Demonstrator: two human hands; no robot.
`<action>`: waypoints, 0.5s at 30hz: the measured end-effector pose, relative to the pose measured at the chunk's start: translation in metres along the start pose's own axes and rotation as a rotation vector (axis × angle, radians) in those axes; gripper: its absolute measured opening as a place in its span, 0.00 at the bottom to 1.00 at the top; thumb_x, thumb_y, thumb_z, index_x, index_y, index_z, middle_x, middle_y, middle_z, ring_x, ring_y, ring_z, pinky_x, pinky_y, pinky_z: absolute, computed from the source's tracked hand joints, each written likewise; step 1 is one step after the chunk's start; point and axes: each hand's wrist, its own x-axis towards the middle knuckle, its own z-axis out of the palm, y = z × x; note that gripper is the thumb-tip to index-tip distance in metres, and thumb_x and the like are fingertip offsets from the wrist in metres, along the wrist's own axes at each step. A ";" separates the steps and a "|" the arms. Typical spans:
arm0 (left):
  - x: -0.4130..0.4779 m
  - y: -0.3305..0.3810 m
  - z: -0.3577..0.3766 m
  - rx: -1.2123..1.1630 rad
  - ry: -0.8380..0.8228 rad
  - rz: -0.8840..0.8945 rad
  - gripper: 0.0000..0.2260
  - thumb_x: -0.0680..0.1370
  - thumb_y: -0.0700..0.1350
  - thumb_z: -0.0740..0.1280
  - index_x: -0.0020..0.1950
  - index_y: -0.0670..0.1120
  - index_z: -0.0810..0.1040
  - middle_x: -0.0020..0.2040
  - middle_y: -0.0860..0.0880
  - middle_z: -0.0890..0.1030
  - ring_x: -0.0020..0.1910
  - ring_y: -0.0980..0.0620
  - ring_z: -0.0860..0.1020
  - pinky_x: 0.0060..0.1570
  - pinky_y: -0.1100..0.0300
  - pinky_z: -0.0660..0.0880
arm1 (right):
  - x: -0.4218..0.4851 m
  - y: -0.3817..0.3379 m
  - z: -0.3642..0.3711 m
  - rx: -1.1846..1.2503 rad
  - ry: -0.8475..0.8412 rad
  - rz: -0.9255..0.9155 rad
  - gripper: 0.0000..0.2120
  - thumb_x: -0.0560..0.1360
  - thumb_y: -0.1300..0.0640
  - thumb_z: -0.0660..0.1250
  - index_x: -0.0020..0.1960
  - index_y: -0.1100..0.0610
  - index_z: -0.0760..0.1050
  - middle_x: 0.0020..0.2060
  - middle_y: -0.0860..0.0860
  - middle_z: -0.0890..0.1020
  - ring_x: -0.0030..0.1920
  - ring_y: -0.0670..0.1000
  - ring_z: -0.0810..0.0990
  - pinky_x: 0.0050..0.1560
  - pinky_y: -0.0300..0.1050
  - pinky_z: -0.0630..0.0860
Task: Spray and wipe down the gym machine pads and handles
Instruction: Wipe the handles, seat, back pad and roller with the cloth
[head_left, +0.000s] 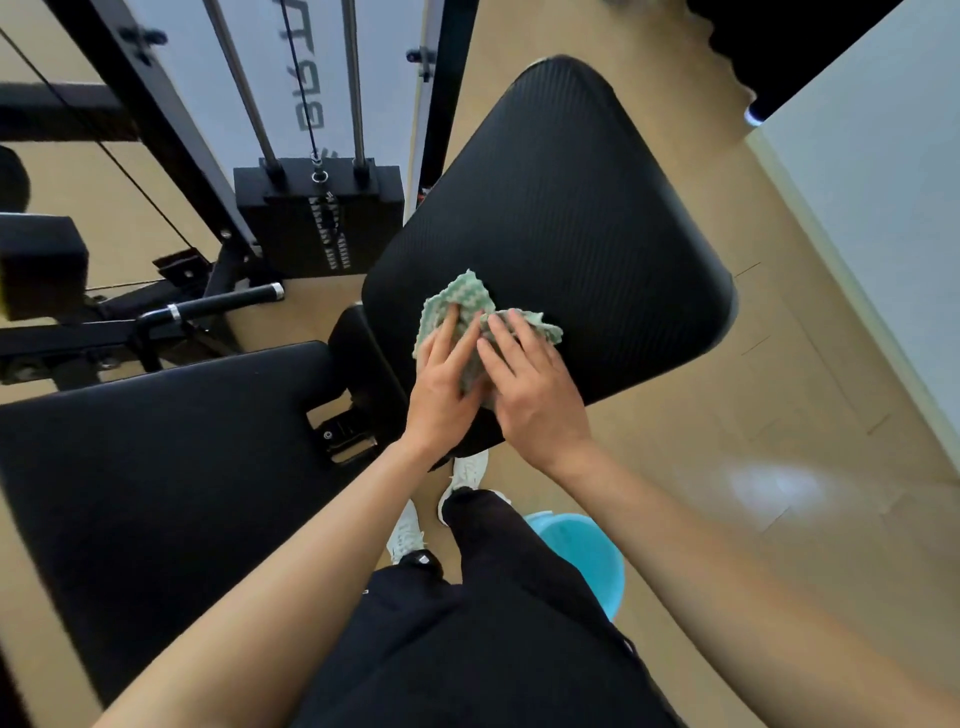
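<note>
A large black ribbed pad (566, 218) of the gym machine fills the middle of the view. A green and white striped cloth (460, 301) lies bunched on its near edge. My left hand (441, 379) and my right hand (530, 384) both press down on the cloth, fingers spread over it and close together. A second black pad (156, 457) lies flat to the lower left. A black handle with chrome rings (223, 304) sticks out at the left. No spray bottle is in view.
A light blue bucket (582, 551) stands on the tan floor by my right leg. The weight stack (319, 218) with its guide rods rises behind the pads. The black machine frame (156, 124) crosses the upper left. A pale wall (878, 187) runs along the right.
</note>
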 end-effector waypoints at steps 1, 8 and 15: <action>-0.002 -0.004 0.001 0.025 -0.014 -0.020 0.32 0.81 0.40 0.69 0.82 0.54 0.62 0.84 0.49 0.55 0.81 0.44 0.56 0.77 0.53 0.57 | 0.000 0.001 0.005 -0.102 -0.055 -0.036 0.25 0.81 0.61 0.64 0.78 0.62 0.68 0.80 0.59 0.65 0.82 0.59 0.58 0.82 0.56 0.54; -0.016 -0.032 0.001 0.045 -0.038 -0.138 0.37 0.81 0.48 0.69 0.84 0.61 0.51 0.85 0.56 0.47 0.78 0.46 0.57 0.70 0.59 0.63 | -0.007 -0.014 0.021 -0.374 -0.280 -0.107 0.30 0.84 0.54 0.58 0.83 0.58 0.54 0.84 0.58 0.48 0.84 0.60 0.44 0.83 0.57 0.42; 0.007 -0.009 -0.006 0.093 -0.018 -0.048 0.37 0.81 0.53 0.69 0.85 0.55 0.53 0.85 0.46 0.53 0.78 0.42 0.57 0.76 0.46 0.65 | 0.016 -0.005 -0.005 -0.393 -0.276 0.003 0.37 0.81 0.47 0.66 0.84 0.56 0.55 0.84 0.57 0.46 0.84 0.57 0.42 0.82 0.54 0.39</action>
